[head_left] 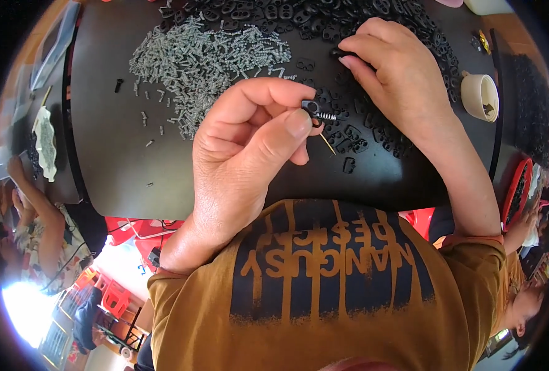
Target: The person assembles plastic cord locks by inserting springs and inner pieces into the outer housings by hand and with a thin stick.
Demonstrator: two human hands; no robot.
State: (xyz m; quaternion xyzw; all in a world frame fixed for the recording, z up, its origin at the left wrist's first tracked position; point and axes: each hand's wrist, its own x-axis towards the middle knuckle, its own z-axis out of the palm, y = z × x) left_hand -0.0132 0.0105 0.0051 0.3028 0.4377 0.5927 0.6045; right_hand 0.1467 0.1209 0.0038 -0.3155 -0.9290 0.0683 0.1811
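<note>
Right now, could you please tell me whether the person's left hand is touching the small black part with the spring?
Touching: the head view shows the left hand pinching the small black part between its fingertips, the spring jutting right.

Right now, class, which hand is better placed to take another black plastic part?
Likely the right hand: it's over the black plastic parts; the left hand pinches a black part with a coil spring.
</note>
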